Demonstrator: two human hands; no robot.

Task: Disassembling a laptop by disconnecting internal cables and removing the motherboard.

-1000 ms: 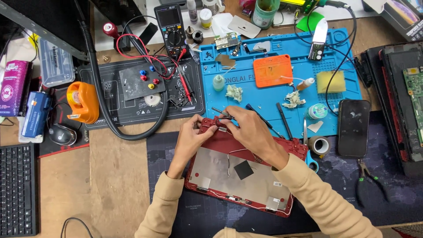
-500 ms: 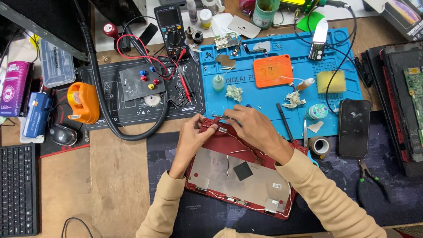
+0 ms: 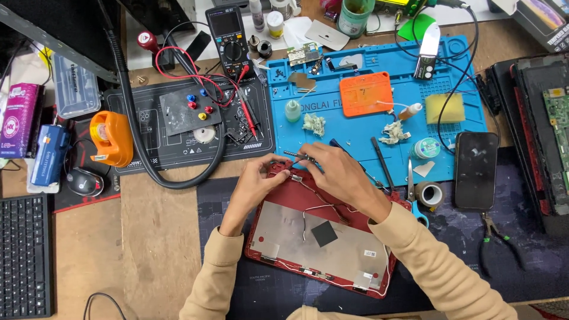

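A red laptop lid shell (image 3: 332,249) lies inside-up on the dark desk mat, with a silver foil panel, a black square pad and thin cables running across it. My left hand (image 3: 256,186) pinches the shell's upper left corner near the hinge. My right hand (image 3: 339,178) rests over the top edge and holds a thin dark hinge strip (image 3: 294,155) at its fingertips. Both sleeves are beige.
A blue repair mat (image 3: 367,127) behind holds an orange pad, a yellow sponge, tweezers and small bottles. A black screw tray (image 3: 189,121), a multimeter (image 3: 228,35) with red leads, an orange tape dispenser (image 3: 109,137), a phone (image 3: 476,169), pliers (image 3: 501,240), a keyboard (image 3: 24,255).
Both hands have shifted slightly left along the shell's top edge. The right hand now pinches the thin strip at the hinge corner. The shell has barely moved.
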